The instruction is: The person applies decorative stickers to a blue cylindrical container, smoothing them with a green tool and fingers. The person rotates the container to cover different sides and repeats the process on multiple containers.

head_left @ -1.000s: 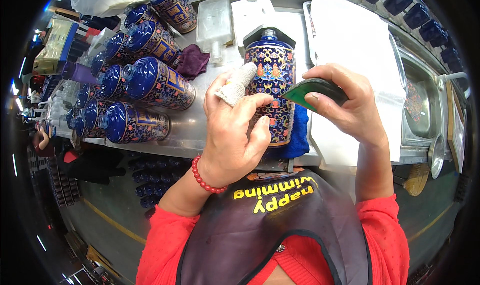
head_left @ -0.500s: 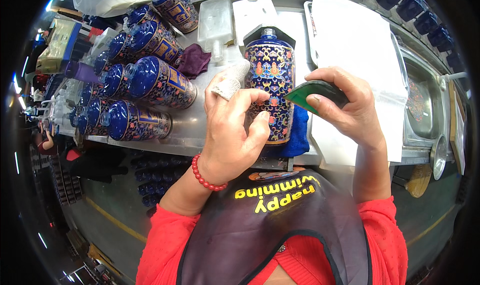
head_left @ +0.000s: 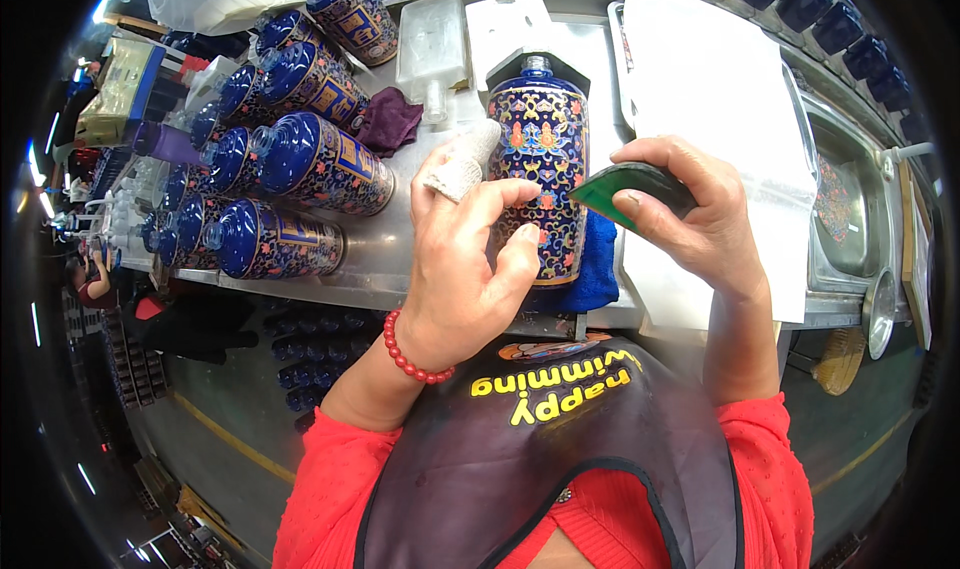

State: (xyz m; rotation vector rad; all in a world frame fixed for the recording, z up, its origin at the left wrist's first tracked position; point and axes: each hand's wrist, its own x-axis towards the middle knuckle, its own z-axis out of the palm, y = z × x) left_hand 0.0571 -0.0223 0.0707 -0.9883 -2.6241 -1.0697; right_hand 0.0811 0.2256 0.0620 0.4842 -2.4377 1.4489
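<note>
A blue glass bottle (head_left: 540, 134) with a colourful floral pattern lies on its back on the bench in front of me, its clear neck pointing away. My left hand (head_left: 465, 234) rests at its left side, thumb and index finger spread apart over the patterned face. White knitted covers (head_left: 457, 177) sit on some of that hand's other fingers. Between the thumb and fingers of my right hand (head_left: 700, 209) is a flat green squeegee (head_left: 632, 189), its edge by the bottle's right side. Under the bottle's near end a blue cloth (head_left: 597, 269) shows.
Several finished-looking patterned bottles (head_left: 325, 164) crowd the bench at left, beside a purple cloth (head_left: 390, 121). A clear plastic box (head_left: 432, 44) lies at the back. White sheets (head_left: 715, 79) cover the right side, next to a steel sink (head_left: 850, 239). Dark blue bottles line the far right edge.
</note>
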